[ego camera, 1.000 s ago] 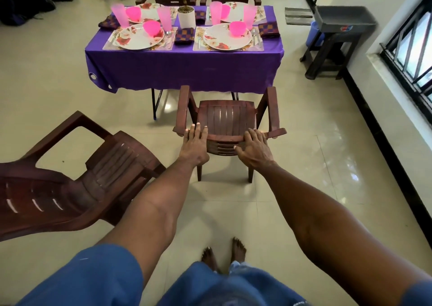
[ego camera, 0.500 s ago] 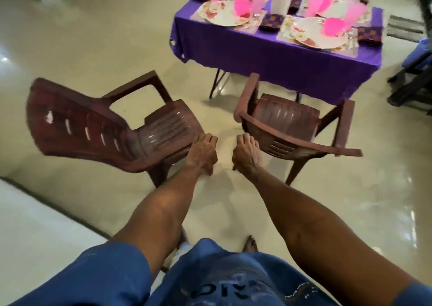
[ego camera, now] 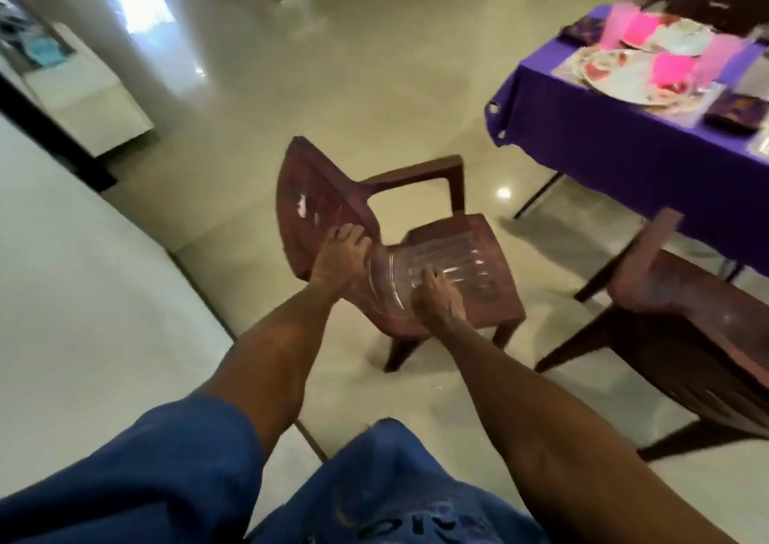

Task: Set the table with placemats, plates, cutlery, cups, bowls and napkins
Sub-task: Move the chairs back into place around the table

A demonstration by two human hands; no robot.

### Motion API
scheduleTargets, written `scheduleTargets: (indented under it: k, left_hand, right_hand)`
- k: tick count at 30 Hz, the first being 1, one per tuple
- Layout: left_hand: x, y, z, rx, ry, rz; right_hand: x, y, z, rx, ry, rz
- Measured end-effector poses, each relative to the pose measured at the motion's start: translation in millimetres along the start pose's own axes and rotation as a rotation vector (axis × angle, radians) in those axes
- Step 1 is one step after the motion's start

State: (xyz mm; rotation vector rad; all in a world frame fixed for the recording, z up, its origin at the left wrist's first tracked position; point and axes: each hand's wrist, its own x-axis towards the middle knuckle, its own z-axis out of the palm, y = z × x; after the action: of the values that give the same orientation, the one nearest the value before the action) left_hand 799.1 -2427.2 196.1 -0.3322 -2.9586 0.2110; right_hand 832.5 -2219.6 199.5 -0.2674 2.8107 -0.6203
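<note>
Brown chair [ego camera: 449, 260] on the floor near the set tabletop [ego camera: 603, 148] looks like light, stiff, slick moulded plastic, best gripped at backrest and seat edge; left hand [ego camera: 339, 258] curls over the backrest edge, right hand [ego camera: 437, 300] rests on the seat's near side, grip unclear, arms outstretched.

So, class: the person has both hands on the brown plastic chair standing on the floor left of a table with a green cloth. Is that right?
Not quite. The tablecloth is purple, not green, as the head view shows. The rest holds: the left hand grips the backrest of the brown plastic chair and the right hand rests on its seat, with the chair on the floor left of the table.
</note>
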Motion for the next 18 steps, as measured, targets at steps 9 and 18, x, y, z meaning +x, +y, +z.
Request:
scheduleTargets:
  k: [9,18]
  left_hand:
    - [-10,-89,4,-0.785,-0.136,-1.094]
    - [16,-49,-13,-0.986,-0.139,-1.339]
  right_hand:
    - [63,-116,45,-0.008,-0.224,-0.286]
    - [65,-79,57,0.083,-0.285,-0.176]
